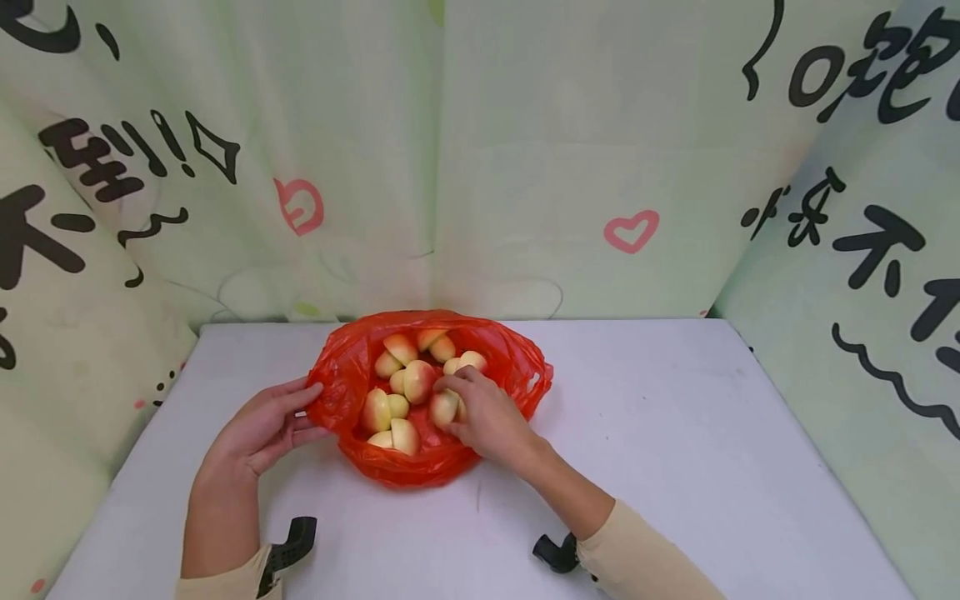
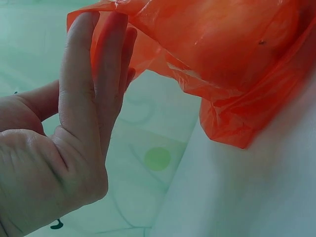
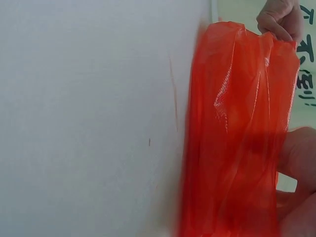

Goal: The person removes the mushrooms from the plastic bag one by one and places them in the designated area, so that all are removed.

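Note:
A red plastic bag [image 1: 352, 454] stands with its mouth spread wide on the white table. Inside lie several mushroom-shaped pieces [image 1: 418, 382], each with a rounded red-and-yellow cap and a smaller pale stem. At the bag's left rim, my left hand [image 1: 262, 425] pinches the plastic, thumb on one side and long fingers on the other. The film drapes over those fingertips in the left wrist view. My right hand [image 1: 491, 417] reaches in over the right rim, thumb and fingers around one mushroom-shaped piece [image 1: 444, 408]. The bag's wall hides much of that grip in the right wrist view.
The white table [image 1: 675, 450] extends around the bag. Pale green curtains [image 1: 525, 167] with black lettering and pink hearts hang behind and along both sides. A black curved strap piece [image 1: 292, 542] sits at the left sleeve, another black piece [image 1: 557, 553] at the right.

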Motion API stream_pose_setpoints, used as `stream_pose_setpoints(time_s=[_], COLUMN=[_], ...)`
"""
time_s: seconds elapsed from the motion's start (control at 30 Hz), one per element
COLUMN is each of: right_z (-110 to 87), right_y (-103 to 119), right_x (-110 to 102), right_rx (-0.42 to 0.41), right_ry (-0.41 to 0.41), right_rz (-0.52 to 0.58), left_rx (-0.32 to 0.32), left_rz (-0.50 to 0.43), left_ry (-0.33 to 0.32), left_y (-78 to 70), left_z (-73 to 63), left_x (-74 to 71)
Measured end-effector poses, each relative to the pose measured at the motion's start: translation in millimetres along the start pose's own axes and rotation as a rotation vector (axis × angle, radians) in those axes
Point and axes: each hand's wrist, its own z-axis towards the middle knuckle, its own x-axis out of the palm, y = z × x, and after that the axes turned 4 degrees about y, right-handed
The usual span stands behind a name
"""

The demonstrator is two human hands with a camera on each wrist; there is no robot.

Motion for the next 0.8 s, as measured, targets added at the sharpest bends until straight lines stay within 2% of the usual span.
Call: stream_pose_setpoints(time_s=[0.4, 0.8], right_z=[0.1, -4.3], right_y=[-2.0, 3.6], right_x=[1.0, -5.7], right_rx=[-0.001, -0.025], right_ry=[-0.002, -0.016], right_rz=[0.021, 0.012], left_rx=[0.010, 0.015], left_rz=[0.005, -0.001], left_ry=[0.006, 0.011], left_y=[-0.8, 1.0], left_z=[1.8, -0.1], left_x=[3.5, -1.1])
